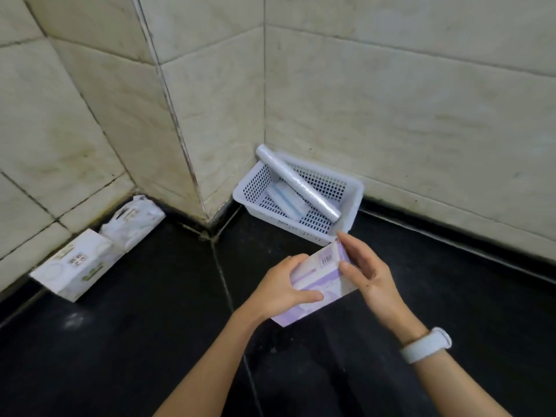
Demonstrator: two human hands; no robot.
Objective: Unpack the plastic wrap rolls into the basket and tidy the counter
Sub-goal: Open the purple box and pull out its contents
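A long purple and white plastic wrap box [322, 281] is held above the black counter [150, 326]. My left hand [282, 291] grips its lower half, thumb across the front. My right hand [365, 270] holds its upper end, fingers at the end flap. Just behind stands a white perforated basket [352, 194] in the wall corner. A plastic wrap roll [296, 183] leans diagonally in it, its top end over the rim. A small white and blue packet [287, 200] lies on the basket floor beside the roll.
At the left, against the tiled wall, lie a white tissue box [75, 264] and a white soft pack [132, 219]. Tiled walls close the counter at the back. A grout seam [222, 275] runs down the counter. A white band sits on my right wrist.
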